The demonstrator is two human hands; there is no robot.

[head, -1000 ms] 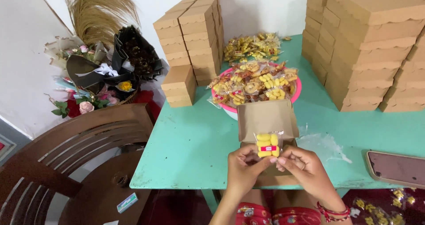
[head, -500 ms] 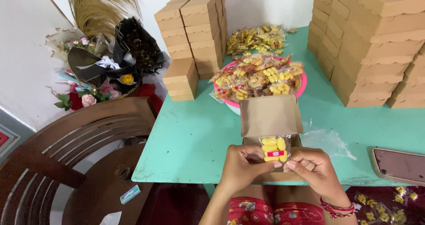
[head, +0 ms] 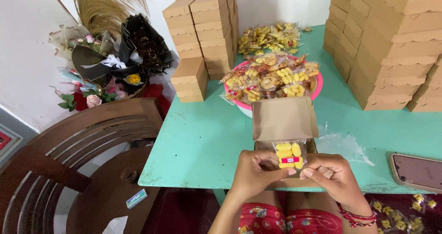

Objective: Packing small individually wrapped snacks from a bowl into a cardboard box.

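A mint-green table (head: 202, 142) fills the middle of the frame, set against a white wall, with a dark wooden chair (head: 78, 160) at lower left. At the bottom edge, just right of centre, the left hand (head: 254, 173) and right hand (head: 332, 178) meet over the table's near edge, both pinching a small clear packet (head: 289, 155) of yellow sweets with a red label. The left hand's fingers close narrowly on the packet's lower left edge, the right hand's on its lower right. The right wrist wears red bands. The packet stands upright in front of an open brown box (head: 284, 121), whose lid is raised behind it; the hands hide most of the box's base. A clear wrapper (head: 343, 144) lies on the table just right of the box, and a phone (head: 416, 172) with a pink back sits at the lower right edge. Past the box, at centre, a pink bowl (head: 316, 87) is heaped with more packets, and a loose pile of sweets (head: 267, 37) lies beyond it near the wall. Closed brown boxes are stacked at upper centre (head: 205, 31) and in a larger stack (head: 391, 45) at upper right. At upper left, off the table, a bouquet (head: 110, 68) in black wrap leans by the wall
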